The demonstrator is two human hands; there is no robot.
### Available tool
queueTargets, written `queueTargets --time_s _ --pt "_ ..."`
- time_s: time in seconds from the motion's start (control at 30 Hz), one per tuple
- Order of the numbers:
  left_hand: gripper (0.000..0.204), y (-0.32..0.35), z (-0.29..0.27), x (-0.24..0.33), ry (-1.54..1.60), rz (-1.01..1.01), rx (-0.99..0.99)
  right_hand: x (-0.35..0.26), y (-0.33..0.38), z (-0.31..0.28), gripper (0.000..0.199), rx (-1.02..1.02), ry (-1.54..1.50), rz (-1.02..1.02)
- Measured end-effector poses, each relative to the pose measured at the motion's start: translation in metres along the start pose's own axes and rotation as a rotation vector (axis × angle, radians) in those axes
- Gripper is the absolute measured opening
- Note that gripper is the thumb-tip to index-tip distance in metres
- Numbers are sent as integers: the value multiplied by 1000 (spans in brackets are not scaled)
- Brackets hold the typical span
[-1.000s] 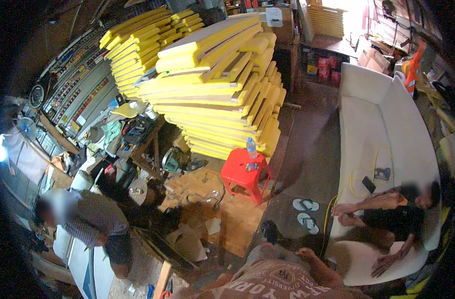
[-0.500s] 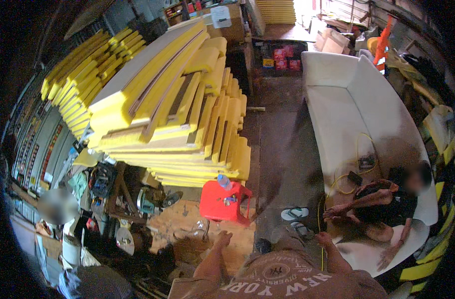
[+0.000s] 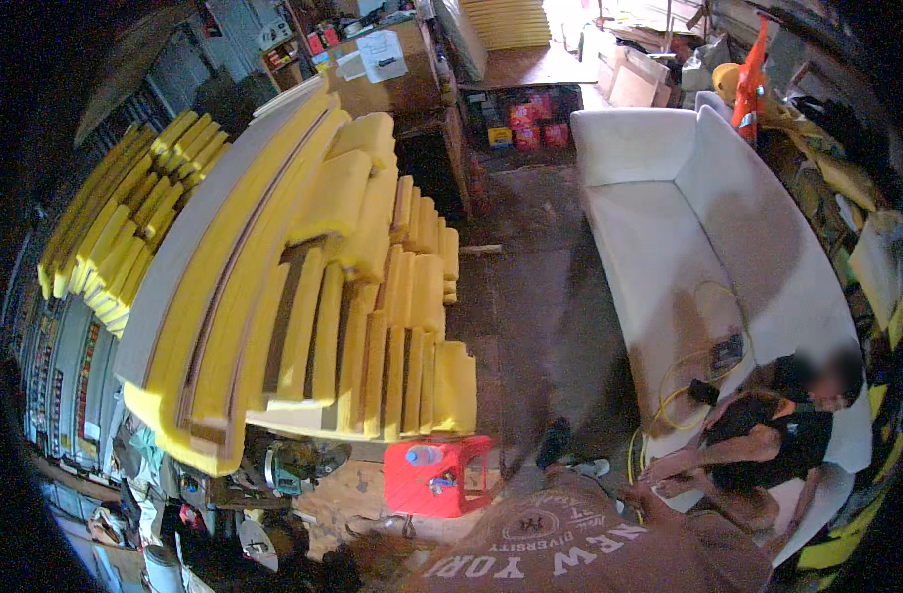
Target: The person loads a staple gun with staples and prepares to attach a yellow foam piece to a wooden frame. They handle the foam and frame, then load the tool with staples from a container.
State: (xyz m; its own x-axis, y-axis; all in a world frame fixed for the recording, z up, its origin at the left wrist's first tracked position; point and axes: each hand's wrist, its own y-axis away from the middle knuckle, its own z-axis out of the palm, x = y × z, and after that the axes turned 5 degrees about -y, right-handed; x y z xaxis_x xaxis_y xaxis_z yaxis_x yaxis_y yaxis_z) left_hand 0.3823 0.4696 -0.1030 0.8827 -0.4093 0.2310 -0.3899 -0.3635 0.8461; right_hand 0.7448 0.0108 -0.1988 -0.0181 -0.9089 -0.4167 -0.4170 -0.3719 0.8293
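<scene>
Neither of my hands can be made out now; below me show my printed brown shirt point(image 3: 550, 553) and one dark-shod foot point(image 3: 553, 442). Nearest in front stands a red plastic stool point(image 3: 407, 494), with a clear bottle point(image 3: 425, 455) lying on it beside a few small items point(image 3: 441, 484). To the left rises a tall stack of yellow foam-padded panels point(image 3: 318, 287). At the right is a long pale sofa point(image 3: 639, 212). A person point(image 3: 738, 440) sits on its near part. A yellow hose point(image 3: 669, 400) loops over the seat beside a dark boxy object point(image 3: 726, 352).
Another stack of yellow foam pieces point(image 3: 135, 208) stands farther left. A dark floor aisle point(image 3: 530, 296) runs between panels and sofa toward a wooden table point(image 3: 530, 67) with red boxes point(image 3: 540, 124) below. An orange vest point(image 3: 750, 84) hangs behind the sofa.
My view has shifted forward; the stool and panels now sit lower in it. Both my hands, seen before at either side of my body, have dropped from sight. One foot has come forward.
</scene>
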Motion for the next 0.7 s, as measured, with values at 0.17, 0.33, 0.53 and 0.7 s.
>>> queueTargets --time_s 0.17,0.33,0.53,0.7 --pt "33 -25 -77 38 -174 119 132 -48 -103 -125 56 538 -271 -242" --pt "32 -95 -165 169 -239 512 595 -135 -169 -214 32 362 -504 -390" --pt "52 -102 -230 327 314 453 429 -146 -214 -208 33 536 -431 -514" --pt "48 -204 -176 267 209 294 -74 -145 -132 -147 34 343 -257 -42"
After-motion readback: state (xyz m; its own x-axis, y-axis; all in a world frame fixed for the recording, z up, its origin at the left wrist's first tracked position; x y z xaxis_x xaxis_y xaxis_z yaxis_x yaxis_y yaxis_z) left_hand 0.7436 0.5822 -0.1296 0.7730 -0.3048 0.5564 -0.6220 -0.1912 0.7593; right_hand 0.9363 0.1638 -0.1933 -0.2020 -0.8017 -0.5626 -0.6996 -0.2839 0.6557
